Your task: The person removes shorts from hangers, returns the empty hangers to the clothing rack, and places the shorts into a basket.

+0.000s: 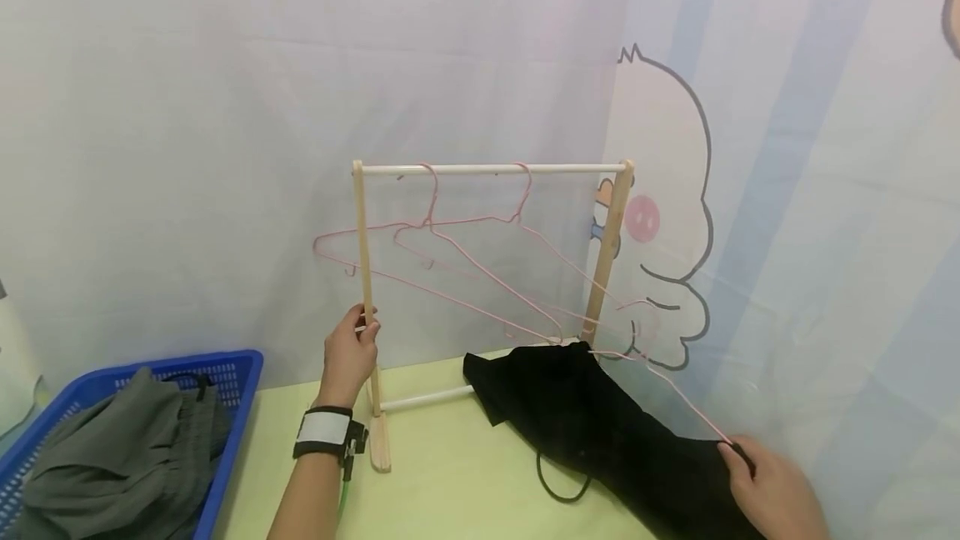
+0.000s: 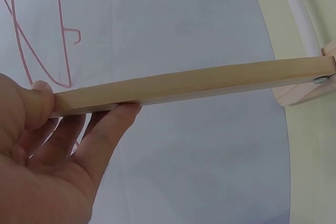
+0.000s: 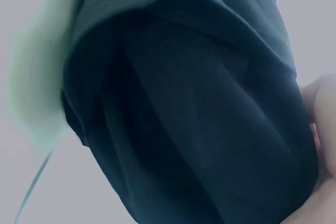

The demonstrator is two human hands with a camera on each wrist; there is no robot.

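Observation:
My left hand grips the near wooden post of a small clothes rack, thumb on one side and fingers on the other. In the left wrist view, the thumb and fingers pinch that post. At the lower right, my right hand pinches a black garment together with the end of a pink wire hanger. The garment stretches left from that hand to beneath the rack, and a thin black loop hangs below it. Dark folds of the garment fill the right wrist view.
Two more pink hangers hang from the rack's white top bar. At left stands a blue basket with grey clothing inside. The rack stands on a yellow-green tabletop, with curtains behind and to the right.

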